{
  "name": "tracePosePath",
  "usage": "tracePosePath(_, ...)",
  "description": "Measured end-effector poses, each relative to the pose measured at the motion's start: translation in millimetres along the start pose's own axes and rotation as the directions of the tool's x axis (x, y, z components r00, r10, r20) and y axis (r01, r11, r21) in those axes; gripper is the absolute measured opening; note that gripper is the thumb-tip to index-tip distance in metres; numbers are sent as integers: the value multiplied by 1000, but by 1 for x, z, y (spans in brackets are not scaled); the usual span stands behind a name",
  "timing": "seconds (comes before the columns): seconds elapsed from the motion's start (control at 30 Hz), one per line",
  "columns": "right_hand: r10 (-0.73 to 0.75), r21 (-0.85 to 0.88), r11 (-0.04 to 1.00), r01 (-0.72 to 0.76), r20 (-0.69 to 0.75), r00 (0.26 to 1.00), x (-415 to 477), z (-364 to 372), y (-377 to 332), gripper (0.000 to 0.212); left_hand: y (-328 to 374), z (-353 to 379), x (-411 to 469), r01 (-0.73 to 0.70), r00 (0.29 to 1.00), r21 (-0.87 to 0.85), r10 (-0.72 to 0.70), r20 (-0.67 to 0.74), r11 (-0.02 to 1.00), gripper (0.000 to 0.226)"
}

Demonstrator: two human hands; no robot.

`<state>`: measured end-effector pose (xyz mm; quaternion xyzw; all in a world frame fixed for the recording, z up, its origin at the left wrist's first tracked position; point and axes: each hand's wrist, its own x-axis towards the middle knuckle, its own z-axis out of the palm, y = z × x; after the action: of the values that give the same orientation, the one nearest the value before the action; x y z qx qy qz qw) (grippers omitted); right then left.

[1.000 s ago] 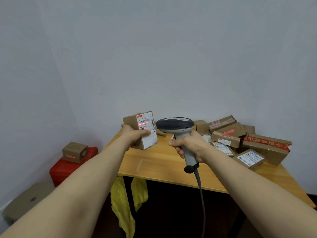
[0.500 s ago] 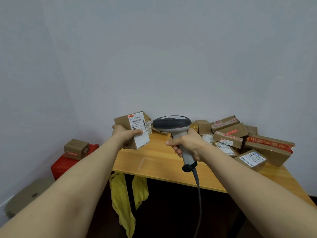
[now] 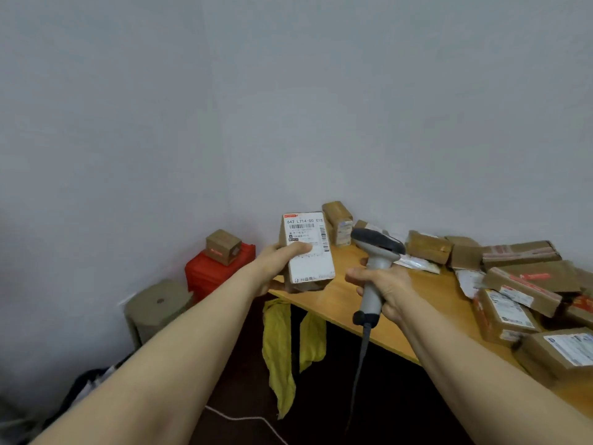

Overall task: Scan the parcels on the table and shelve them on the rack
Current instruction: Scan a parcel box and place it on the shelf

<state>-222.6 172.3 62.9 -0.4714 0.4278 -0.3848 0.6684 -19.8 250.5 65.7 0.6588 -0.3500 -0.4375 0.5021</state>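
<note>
At the table's (image 3: pixel 442 303) near-left corner, my left hand (image 3: pixel 279 261) clasps the parcel (image 3: pixel 309 252) and my right hand (image 3: pixel 385 287) grips the scanner (image 3: pixel 375 248); I reckon a slack thumb could drop the parcel floorward.

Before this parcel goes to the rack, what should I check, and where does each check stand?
1. Grip on the held parcel: ok, the left hand holds it, thumb across the label.
2. Label readable: ok, it faces the camera.
3. Scan confirmed: cannot tell, no red line shows on the label.
4. Hold on the scanner: ok, the right hand grips its handle.
5. Slack in the cable: ok, it hangs loose in front of the table.
6. Path to the rack: cannot tell, no rack is in view.
</note>
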Motion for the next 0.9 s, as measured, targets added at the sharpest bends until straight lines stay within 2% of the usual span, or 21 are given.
tracePosePath(0.17,38,15,999,-43,231,972,-16,60,30,36,-25,-41,-67,39,988,-82,-51,-143,996,47)
tracePosePath(0.33,45,41,997,-70,433,900,-73,140,62,36,-50,-98,-158,40,931,-140,-88,-354,989,40)
tracePosePath(0.5,56,35,994,-101,639,767,-169,229,83,35,-74,-165,-268,9,822,-225,-135,-553,974,46)
tracePosePath(0.67,113,-49,992,-120,775,622,-285,320,113,51,-103,-232,-404,-65,668,-279,-166,-725,958,61)
tracePosePath(0.8,166,-87,980,-179,853,495,-403,405,154,29,-139,-295,-535,-115,604,-285,-161,-781,952,51)
tracePosePath(0.9,199,-127,972,-196,891,409,-498,464,189,21,-168,-335,-633,-148,519,-264,-152,-841,953,52)
